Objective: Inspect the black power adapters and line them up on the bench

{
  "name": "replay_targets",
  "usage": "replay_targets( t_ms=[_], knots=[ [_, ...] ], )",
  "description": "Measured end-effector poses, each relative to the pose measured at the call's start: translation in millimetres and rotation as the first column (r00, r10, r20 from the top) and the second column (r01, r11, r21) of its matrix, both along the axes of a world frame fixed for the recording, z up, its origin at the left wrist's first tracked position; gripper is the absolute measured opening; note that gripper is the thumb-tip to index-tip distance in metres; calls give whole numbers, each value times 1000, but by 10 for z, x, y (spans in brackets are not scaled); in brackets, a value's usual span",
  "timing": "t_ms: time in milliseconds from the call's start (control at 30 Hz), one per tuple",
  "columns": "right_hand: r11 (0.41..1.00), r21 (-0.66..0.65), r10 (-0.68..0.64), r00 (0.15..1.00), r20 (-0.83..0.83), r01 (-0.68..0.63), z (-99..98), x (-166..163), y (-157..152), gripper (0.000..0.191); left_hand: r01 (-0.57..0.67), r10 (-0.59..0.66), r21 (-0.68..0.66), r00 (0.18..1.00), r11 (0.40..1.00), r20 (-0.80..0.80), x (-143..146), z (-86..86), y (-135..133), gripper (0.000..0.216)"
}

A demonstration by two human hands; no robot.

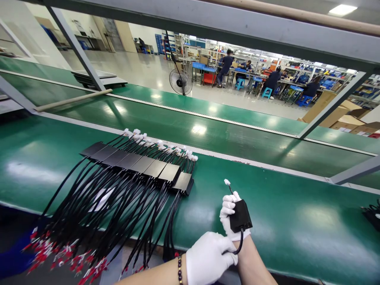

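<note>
A small black box (240, 215) with a short lead and a white plug (227, 182) at its top is held in my right hand (228, 209), which wears a white glove with its fingers curled round the box's side. From the box's lower end a thick black cable (241, 241) bends down into my left hand (210, 257), also gloved, its fingers closed on it. To the left, a row of similar black boxes (130, 161) lies on the green bench, white plugs (160, 144) behind them, black cables (118, 198) hanging over the front edge to red-and-white ends (71, 257).
A green bench (285, 221) runs across, with a grey metal frame (335, 105) above it. A fan (180, 82) stands beyond. Cardboard boxes (350, 118) are at the right back. Several people sit or stand at far worktables. Black parts (372, 213) lie at the right edge.
</note>
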State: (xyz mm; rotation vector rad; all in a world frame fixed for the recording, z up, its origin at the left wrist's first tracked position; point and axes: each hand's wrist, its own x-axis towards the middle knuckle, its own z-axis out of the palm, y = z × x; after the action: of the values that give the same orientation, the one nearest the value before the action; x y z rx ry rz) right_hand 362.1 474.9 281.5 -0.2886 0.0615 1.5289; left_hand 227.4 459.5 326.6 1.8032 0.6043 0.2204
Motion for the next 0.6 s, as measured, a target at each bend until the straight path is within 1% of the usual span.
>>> replay_targets(
  t_ms=[33, 67, 100, 167, 200, 233, 300, 367, 500, 600],
  knots=[
    [1000, 6, -24, 1000, 0, 24, 22, 40, 10, 24, -26, 26, -49, 1000, 998, -2, 6, -19, -5, 14],
    [998, 15, -55, 998, 1, 55, 47, 100, 23, 23, -56, 54, -132, 998, 990, -17, 12, -42, -10, 13],
    [995, 28, -93, 996, 2, 93, 74, 177, 38, 22, -92, 83, -240, 996, 966, -45, 18, -69, -16, 12],
    [982, 59, -179, 984, 7, 178, 130, 369, 63, 21, -172, 127, -450, 984, 877, -128, 26, -119, -21, 13],
    [973, 74, -222, 975, 12, 220, 157, 470, 70, 21, -202, 136, -523, 977, 828, -162, 28, -138, -20, 14],
    [962, 87, -260, 965, 18, 258, 182, 567, 73, 21, -223, 146, -565, 973, 794, -180, 26, -151, -16, 15],
    [944, 105, -319, 947, 36, 314, 217, 726, 67, 21, -228, 162, -597, 973, 769, -162, 18, -166, -3, 20],
    [929, 111, -360, 931, 55, 353, 229, 830, 52, 22, -199, 172, -631, 980, 750, -105, 6, -179, 9, 26],
    [913, 106, -403, 911, 83, 394, 197, 928, 30, 24, -142, 191, -704, 982, 696, -9, -11, -249, 1, 30],
    [910, 105, -412, 905, 105, 402, 174, 963, 28, 23, -94, 207, -736, 976, 670, 63, -20, -318, -23, 34]
  ],
)
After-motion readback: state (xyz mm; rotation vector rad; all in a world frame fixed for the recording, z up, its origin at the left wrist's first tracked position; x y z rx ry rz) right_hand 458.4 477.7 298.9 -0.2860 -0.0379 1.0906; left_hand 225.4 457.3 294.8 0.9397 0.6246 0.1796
